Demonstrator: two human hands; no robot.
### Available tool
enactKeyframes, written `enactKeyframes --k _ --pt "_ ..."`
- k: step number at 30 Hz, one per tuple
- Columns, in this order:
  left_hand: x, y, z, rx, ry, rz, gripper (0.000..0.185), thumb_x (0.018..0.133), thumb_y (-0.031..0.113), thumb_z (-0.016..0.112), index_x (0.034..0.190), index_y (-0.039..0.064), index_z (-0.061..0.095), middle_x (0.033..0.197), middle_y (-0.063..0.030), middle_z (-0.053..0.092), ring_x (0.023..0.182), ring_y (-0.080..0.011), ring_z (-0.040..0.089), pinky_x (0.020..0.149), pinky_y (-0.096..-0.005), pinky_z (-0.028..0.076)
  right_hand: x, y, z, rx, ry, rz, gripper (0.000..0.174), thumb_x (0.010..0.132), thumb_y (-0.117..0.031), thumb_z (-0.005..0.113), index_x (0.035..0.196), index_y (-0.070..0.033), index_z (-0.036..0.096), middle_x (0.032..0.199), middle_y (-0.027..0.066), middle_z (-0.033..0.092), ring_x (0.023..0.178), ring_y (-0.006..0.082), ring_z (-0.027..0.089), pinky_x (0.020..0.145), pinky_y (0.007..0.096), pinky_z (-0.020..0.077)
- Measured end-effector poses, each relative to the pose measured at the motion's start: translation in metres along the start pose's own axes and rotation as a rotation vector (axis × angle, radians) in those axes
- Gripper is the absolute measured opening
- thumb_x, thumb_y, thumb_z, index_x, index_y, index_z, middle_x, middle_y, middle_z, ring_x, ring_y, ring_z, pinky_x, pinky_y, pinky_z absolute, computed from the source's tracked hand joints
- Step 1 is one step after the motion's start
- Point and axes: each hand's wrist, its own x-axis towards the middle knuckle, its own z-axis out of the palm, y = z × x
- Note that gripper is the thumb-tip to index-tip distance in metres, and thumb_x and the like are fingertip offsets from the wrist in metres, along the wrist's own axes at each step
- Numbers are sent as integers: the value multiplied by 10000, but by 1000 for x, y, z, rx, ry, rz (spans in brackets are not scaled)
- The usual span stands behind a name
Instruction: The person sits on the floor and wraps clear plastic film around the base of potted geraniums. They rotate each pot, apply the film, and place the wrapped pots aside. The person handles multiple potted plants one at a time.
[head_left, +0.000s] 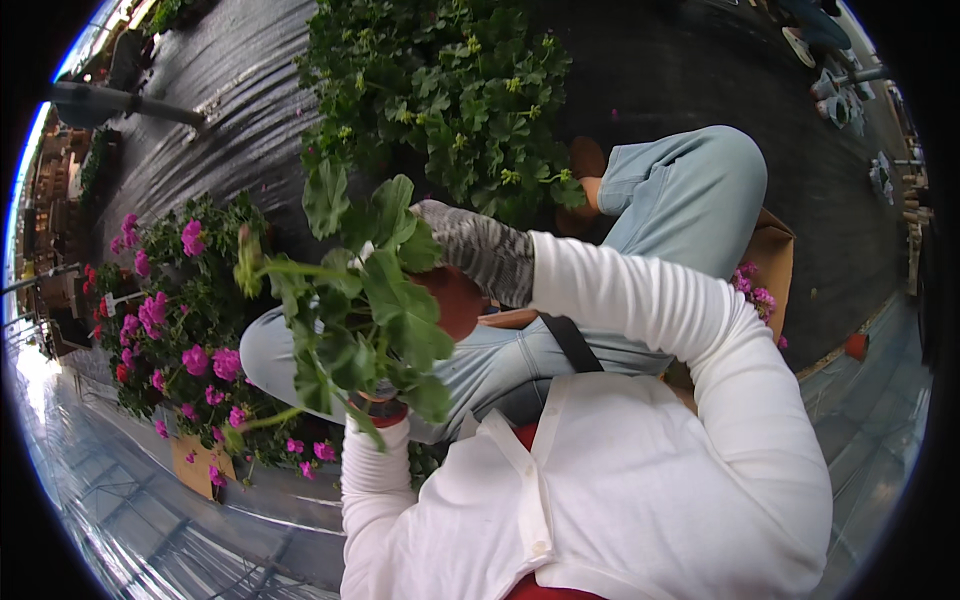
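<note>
My right hand, in a grey knitted glove, grips a reddish-brown plant pot in front of my lap. A leafy green geranium with budding stems leans out of it to the left, close to the camera. Below the leaves, my left hand is mostly hidden behind the foliage. Its dark glove and a red cuff show at the end of the white sleeve, so its grip cannot be made out.
Green geraniums with buds stand ahead on black ground sheeting. Pink-flowered geraniums crowd my left knee. At right are a cardboard box with pink flowers and a small terracotta pot. A person's leg shows at upper right.
</note>
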Motion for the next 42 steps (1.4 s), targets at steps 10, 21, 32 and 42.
enactKeyframes --k 10,21,32,42 --pt "26 16 -24 -39 173 -204 772 713 287 821 1340 46 441 1299 -106 497 1168 -261 481 1033 -401 394 63 4 -21 -76 -68 324 461 825 -418 681 1099 -50 637 1036 103 672 912 238 648 854 371 508" --pt "61 46 -51 -739 259 -153 758 648 264 775 1302 53 453 1238 -115 487 1198 -313 446 1058 -488 360 74 168 -180 -2174 -497 1227 657 831 -550 636 1363 -184 518 1373 69 541 1220 260 553 982 421 457" --pt "75 55 -26 -835 150 -156 705 692 261 719 1313 27 480 1327 -153 494 1248 -333 465 1103 -497 337 83 12 -57 -361 34 31 498 941 -428 572 1318 -108 517 1254 67 578 1132 153 560 941 329 470" --pt "62 74 27 -997 -36 -299 613 731 58 735 1296 48 497 1218 -118 578 1110 -262 580 986 -422 477 6 -35 9 173 283 -217 537 888 -403 661 1312 -112 504 1263 68 565 1140 173 544 895 386 491"
